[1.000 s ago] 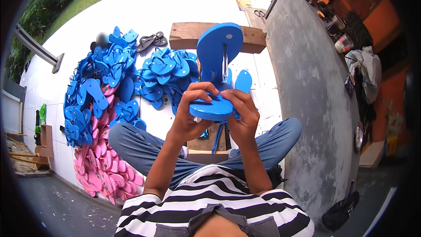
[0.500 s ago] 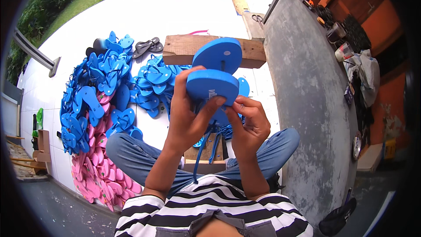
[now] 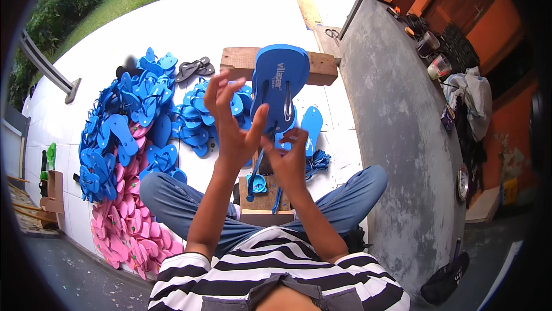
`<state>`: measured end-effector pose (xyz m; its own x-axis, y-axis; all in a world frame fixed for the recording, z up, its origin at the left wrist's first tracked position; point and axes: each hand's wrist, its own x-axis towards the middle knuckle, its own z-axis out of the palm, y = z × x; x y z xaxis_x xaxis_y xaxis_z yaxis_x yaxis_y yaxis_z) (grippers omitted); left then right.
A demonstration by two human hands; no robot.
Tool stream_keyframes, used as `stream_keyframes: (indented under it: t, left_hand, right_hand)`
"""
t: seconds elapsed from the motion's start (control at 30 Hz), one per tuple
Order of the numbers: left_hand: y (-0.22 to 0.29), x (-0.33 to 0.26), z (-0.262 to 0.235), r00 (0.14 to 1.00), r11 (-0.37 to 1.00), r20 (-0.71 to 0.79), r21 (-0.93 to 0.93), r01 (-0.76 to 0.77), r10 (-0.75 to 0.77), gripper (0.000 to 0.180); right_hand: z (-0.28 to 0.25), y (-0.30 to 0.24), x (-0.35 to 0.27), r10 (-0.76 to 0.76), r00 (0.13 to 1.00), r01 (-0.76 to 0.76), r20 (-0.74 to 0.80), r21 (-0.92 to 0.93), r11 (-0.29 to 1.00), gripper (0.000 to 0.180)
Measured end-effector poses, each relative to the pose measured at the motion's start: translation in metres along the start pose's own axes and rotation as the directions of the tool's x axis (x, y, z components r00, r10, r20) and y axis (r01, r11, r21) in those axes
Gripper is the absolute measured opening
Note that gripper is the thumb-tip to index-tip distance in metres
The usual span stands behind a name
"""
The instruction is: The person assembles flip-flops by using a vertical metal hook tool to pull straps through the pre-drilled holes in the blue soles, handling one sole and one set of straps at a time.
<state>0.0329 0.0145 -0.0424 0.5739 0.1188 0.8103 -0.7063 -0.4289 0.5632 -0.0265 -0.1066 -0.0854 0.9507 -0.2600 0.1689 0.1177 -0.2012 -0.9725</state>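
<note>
On my feed, finished blue rubber sandals (image 3: 135, 95) lie heaped; a thin blue rubber strap (image 3: 258, 164) dangles unseated below the upright blue foam sole (image 3: 279, 81). Left hand (image 3: 237, 130) spreads empty; right hand (image 3: 289, 161) curls by the strap, pinch unclear.

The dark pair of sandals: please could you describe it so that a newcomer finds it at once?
On the white floor, find the thick wooden beam. Just left of it lies the dark pair of sandals. Its heaped neighbours are blue sandals.

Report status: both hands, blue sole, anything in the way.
Left hand open, holding nothing. Right hand beside trailing blue strap, grip unclear. Blue sole tipped up, printed face showing. Wooden beam behind, apparently not blocking.
</note>
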Motion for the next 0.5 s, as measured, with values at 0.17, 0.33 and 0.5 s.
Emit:
stream_keyframes:
  t: [0.17, 0.33, 0.5]
  left_hand:
    - [0.031, -0.059, -0.05, 0.733, 0.997, 0.677, -0.027, -0.074, 0.073, 0.025]
    - [0.039, -0.069, -0.052, 0.622, 0.982, 0.781, 0.063, -0.175, 0.061, 0.024]
    - [0.041, -0.053, -0.025, 0.749, 0.974, 0.629, -0.067, -0.215, 0.208, 0.025]
  right_hand:
    - [-0.011, 0.036, -0.081, 0.219, 0.715, -0.508, 0.664, 0.277, 0.816, 0.036]
    - [-0.061, 0.012, -0.071, 0.298, 0.694, -0.393, 0.655, -0.001, 0.919, 0.022]
    - [-0.086, -0.001, -0.052, 0.27, 0.877, -0.403, 0.398, 0.302, 0.864, 0.022]
